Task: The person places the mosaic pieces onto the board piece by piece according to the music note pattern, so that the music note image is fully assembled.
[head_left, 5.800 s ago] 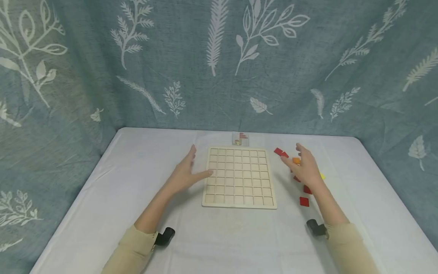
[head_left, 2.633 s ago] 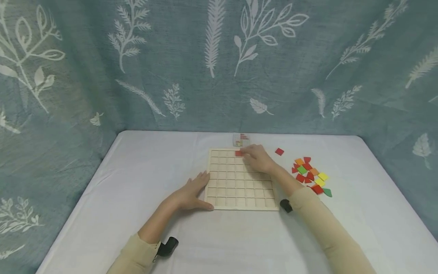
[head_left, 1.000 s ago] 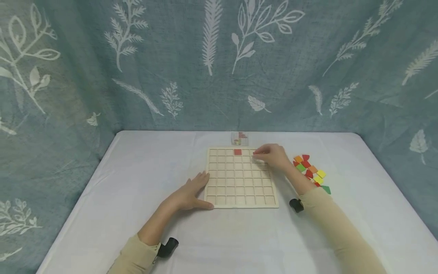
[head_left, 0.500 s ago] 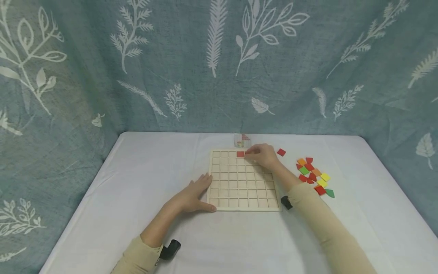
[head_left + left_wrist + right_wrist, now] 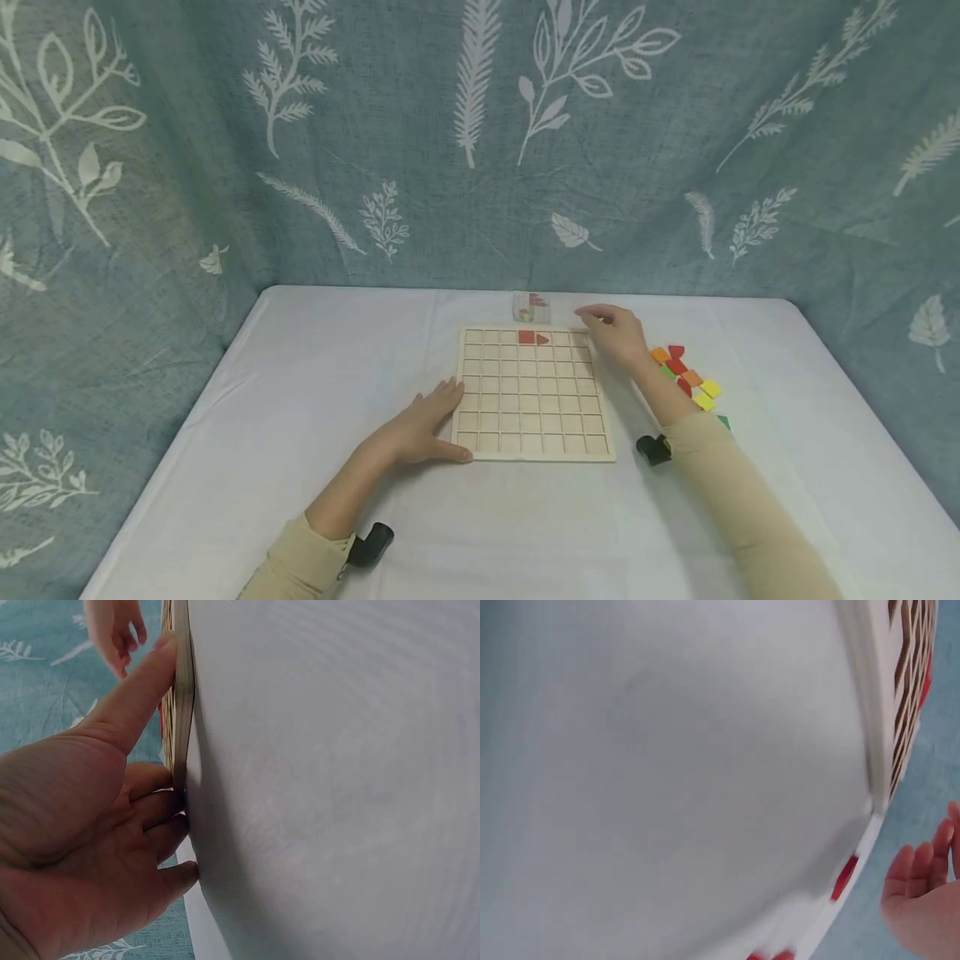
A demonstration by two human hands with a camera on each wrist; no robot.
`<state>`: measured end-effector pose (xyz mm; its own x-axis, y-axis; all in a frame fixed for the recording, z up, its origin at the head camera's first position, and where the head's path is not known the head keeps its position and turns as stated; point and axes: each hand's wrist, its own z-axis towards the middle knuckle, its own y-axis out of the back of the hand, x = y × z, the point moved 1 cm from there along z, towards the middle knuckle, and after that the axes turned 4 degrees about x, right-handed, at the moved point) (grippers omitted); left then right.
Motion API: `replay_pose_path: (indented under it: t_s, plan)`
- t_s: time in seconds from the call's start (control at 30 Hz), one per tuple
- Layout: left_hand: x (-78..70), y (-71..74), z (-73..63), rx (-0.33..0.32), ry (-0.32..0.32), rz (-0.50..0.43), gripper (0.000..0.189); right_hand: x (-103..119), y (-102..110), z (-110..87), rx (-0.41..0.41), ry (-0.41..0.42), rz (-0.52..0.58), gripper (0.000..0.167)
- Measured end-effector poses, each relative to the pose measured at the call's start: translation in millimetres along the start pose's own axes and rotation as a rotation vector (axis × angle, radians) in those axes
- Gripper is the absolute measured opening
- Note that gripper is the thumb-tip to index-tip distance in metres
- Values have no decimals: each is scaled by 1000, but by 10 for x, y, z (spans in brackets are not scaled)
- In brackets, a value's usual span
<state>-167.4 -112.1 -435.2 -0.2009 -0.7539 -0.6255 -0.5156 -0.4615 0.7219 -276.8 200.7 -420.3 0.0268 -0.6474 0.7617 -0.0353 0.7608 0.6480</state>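
A pale wooden grid board [image 5: 519, 404] lies flat on the white table. In its far row sit a red square tile [image 5: 527, 337] and, right beside it, a red tapered tile [image 5: 542, 339]. My left hand [image 5: 416, 427] rests along the board's left edge with fingers spread, its thumb [image 5: 146, 686] on the near corner. Past the board's far right corner hovers my right hand [image 5: 617, 335], fingers loosely bent, nothing seen between them. Beneath that hand, the right wrist view shows a red tile [image 5: 845, 877] on the table; the head view hides it.
Right of the board lies a loose group of red, orange, yellow and green tiles, including a yellow tile [image 5: 710, 387], partly covered by my right arm. A small picture card [image 5: 531, 307] lies behind the board. A patterned blue-green cloth [image 5: 420, 125] hangs behind the table.
My right hand has set the red tapered tile beside the red square, let go, and moved right, off the board. The left hand has stayed on the board's edge.
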Motion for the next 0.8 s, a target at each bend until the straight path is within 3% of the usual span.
replay_pose_path:
  t_s: [0.1,0.2,0.4,0.57,0.8]
  plan:
    - [0,5,-5,1,4,1,106,-73,87,-33,-3,-18,10,34]
    - [10,9,-11,3,14,10,107,-97,81,-40,44,-16,-9,34]
    - [1,15,-11,0,6,2,106,15,-126,-1,140,48,-77,30]
    - [-23,8,-12,7,-4,-6,106,111,-274,14,152,118,-106,27]
    - [-41,23,-23,3,2,-3,106,159,-369,58,152,113,-185,26]
